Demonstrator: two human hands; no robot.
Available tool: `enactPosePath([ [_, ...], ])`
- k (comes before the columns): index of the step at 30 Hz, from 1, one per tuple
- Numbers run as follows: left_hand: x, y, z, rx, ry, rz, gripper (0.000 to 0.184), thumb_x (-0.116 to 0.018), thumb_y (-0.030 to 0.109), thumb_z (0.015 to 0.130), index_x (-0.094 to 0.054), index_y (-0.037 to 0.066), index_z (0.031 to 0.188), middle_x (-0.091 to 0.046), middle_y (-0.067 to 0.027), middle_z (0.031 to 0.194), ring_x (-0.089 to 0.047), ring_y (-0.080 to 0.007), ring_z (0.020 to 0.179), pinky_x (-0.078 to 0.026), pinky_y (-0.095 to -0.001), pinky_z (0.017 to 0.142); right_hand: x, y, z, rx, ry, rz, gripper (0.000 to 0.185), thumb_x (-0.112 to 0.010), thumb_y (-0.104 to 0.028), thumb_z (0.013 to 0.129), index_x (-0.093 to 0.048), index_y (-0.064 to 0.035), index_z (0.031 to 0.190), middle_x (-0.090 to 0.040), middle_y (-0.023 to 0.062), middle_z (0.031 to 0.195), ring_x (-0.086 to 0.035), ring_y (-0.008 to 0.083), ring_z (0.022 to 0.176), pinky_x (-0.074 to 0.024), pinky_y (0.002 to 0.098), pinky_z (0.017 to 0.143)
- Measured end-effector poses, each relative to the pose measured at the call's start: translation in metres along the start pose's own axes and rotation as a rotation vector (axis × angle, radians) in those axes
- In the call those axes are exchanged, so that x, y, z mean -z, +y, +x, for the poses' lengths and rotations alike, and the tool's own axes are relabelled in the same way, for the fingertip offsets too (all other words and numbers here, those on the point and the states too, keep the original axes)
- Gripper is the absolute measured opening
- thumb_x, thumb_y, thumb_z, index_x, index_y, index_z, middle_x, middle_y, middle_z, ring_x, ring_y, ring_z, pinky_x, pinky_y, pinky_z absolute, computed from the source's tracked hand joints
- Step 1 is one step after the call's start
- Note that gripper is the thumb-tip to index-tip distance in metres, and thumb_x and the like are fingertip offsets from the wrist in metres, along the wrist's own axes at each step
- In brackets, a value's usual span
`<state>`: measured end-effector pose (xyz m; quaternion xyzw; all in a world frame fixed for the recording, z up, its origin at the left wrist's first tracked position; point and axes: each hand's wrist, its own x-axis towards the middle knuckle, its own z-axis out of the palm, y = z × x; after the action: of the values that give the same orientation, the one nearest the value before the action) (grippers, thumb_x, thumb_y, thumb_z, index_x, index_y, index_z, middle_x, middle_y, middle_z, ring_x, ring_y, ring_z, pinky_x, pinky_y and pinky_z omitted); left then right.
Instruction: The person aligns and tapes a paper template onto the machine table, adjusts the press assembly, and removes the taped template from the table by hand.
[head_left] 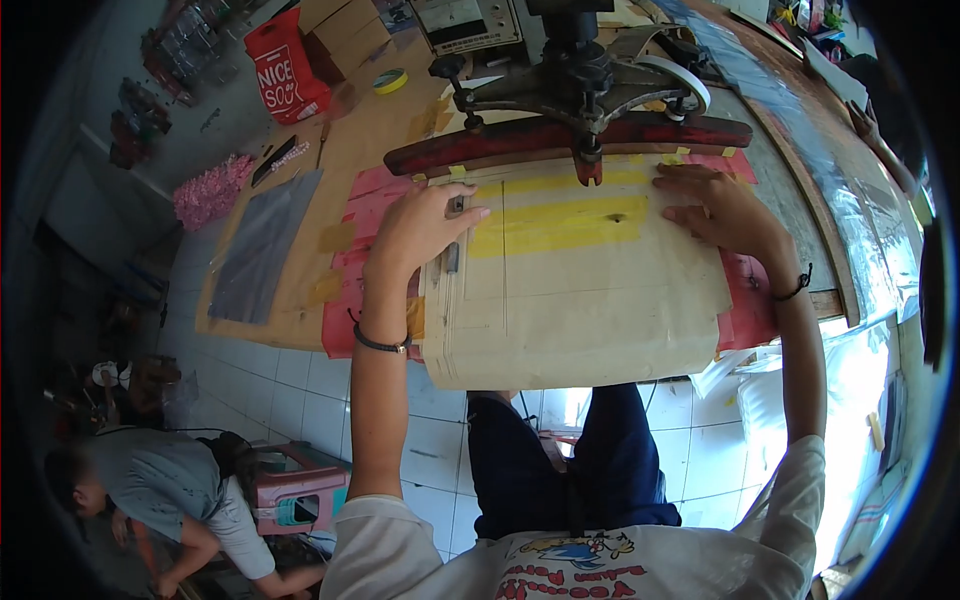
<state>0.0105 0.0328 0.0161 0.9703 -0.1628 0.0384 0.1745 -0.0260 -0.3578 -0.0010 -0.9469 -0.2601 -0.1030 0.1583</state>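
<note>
A cream-coloured sheet (590, 310) with pencil lines and yellow tape strips lies over the worktable, its near edge overhanging toward my lap. My left hand (425, 225) rests at the sheet's upper left, thumb and fingers apart, beside a small grey metal strip (453, 258). On the upper right part of the sheet lies my right hand (725, 205), fingers stretched toward the middle. Just beyond both hands is the long dark red bar (490, 146) of a press, carried by a black metal bracket (570, 90). Red sheeting (345, 290) shows under the cream sheet on both sides.
A grey plastic sheet (265, 250), a yellow tape roll (390, 81) and a red bag (285, 75) lie left on the table. A machine box (465, 22) stands behind. One person (170, 490) bends low at left; another person's arm (885, 150) shows at right.
</note>
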Motion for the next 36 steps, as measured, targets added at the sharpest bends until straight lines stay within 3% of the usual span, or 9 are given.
enactPosePath([
  [2, 0.002, 0.001, 0.0, 0.002, -0.01, 0.023, 0.049, -0.071, 0.048, 0.085, -0.072, 0.008, 0.114, -0.073, -0.0177, 0.085, -0.07, -0.0331, 0.085, -0.054, -0.0404, 0.079, 0.0, -0.001, -0.001, 0.005, -0.005, -0.008, 0.038, -0.066, -0.025, 0.092, -0.067, -0.0043, 0.124, -0.06, 0.0144, 0.136, -0.059, 0.0334, 0.121, -0.0473, 0.0393, 0.102],
  [5, -0.001, -0.007, 0.005, -0.034, -0.012, 0.013, 0.048, -0.074, 0.047, 0.083, -0.073, 0.008, 0.112, -0.068, -0.0112, 0.069, -0.064, -0.0253, 0.066, -0.048, -0.0373, 0.063, -0.003, 0.002, 0.0, -0.012, -0.032, 0.006, 0.037, -0.066, -0.023, 0.092, -0.067, -0.0033, 0.123, -0.06, 0.0144, 0.136, -0.057, 0.0326, 0.123, -0.0458, 0.0389, 0.104],
  [8, -0.004, -0.022, 0.01, -0.169, -0.095, -0.103, 0.049, -0.08, 0.041, 0.08, -0.073, 0.007, 0.115, -0.049, -0.0033, 0.054, -0.044, -0.0139, 0.052, -0.035, -0.0322, 0.052, 0.001, -0.002, 0.001, -0.025, -0.049, 0.032, 0.036, -0.065, -0.022, 0.092, -0.067, -0.0028, 0.123, -0.06, 0.0146, 0.136, -0.057, 0.0324, 0.124, -0.0453, 0.0386, 0.105],
  [11, 0.001, -0.027, 0.007, -0.181, -0.23, -0.278, 0.05, -0.085, 0.033, 0.077, -0.071, 0.006, 0.118, -0.032, 0.0026, 0.055, -0.03, -0.0081, 0.053, -0.025, -0.0293, 0.05, 0.002, 0.0, 0.001, 0.007, -0.053, 0.021, 0.036, -0.065, -0.023, 0.092, -0.067, -0.0027, 0.123, -0.06, 0.0147, 0.135, -0.057, 0.0324, 0.123, -0.0459, 0.0384, 0.104],
  [14, -0.003, -0.034, 0.009, -0.223, -0.243, -0.383, 0.053, -0.086, 0.029, 0.077, -0.07, 0.005, 0.121, -0.03, 0.0053, 0.057, -0.028, -0.007, 0.054, -0.025, -0.0279, 0.051, -0.002, 0.004, -0.001, 0.076, 0.012, -0.046, 0.037, -0.066, -0.023, 0.091, -0.067, -0.0029, 0.123, -0.061, 0.0154, 0.134, -0.059, 0.033, 0.121, -0.0474, 0.0387, 0.102],
  [17, -0.004, -0.034, 0.01, -0.197, -0.227, -0.329, 0.052, -0.086, 0.03, 0.076, -0.07, 0.005, 0.119, -0.032, 0.0067, 0.057, -0.029, -0.007, 0.053, -0.025, -0.0282, 0.051, 0.009, -0.018, 0.001, -0.095, -0.044, 0.085, 0.038, -0.067, -0.023, 0.091, -0.066, -0.0031, 0.124, -0.062, 0.0165, 0.132, -0.059, 0.0337, 0.121, -0.0474, 0.0391, 0.102],
  [26, 0.0, -0.029, 0.008, -0.171, -0.252, -0.314, 0.049, -0.086, 0.021, 0.077, -0.07, 0.007, 0.121, -0.024, 0.0082, 0.062, -0.024, -0.0064, 0.058, -0.025, -0.0253, 0.054, 0.003, -0.004, 0.001, 0.007, -0.024, 0.056, 0.04, -0.068, -0.021, 0.09, -0.065, -0.0031, 0.126, -0.062, 0.0171, 0.133, -0.062, 0.0325, 0.118, -0.0489, 0.0391, 0.1],
  [29, 0.0, -0.034, 0.01, -0.182, -0.274, -0.343, 0.053, -0.087, 0.019, 0.075, -0.068, 0.008, 0.124, -0.023, 0.008, 0.063, -0.023, -0.0066, 0.058, -0.025, -0.0243, 0.055, 0.007, -0.008, 0.003, -0.067, -0.047, 0.138, 0.04, -0.069, -0.019, 0.088, -0.065, -0.0027, 0.125, -0.062, 0.0168, 0.133, -0.064, 0.0321, 0.115, -0.048, 0.0399, 0.102],
  [36, 0.005, -0.044, 0.008, -0.184, -0.415, -0.443, 0.068, -0.09, 0.015, 0.07, -0.064, 0.011, 0.132, -0.023, 0.0092, 0.069, -0.023, -0.0058, 0.063, -0.023, -0.0225, 0.056, 0.007, -0.003, 0.004, 0.085, 0.003, -0.015, 0.039, -0.069, -0.016, 0.088, -0.065, -0.0029, 0.124, -0.062, 0.0173, 0.133, -0.065, 0.0351, 0.112, -0.0462, 0.0401, 0.103],
])
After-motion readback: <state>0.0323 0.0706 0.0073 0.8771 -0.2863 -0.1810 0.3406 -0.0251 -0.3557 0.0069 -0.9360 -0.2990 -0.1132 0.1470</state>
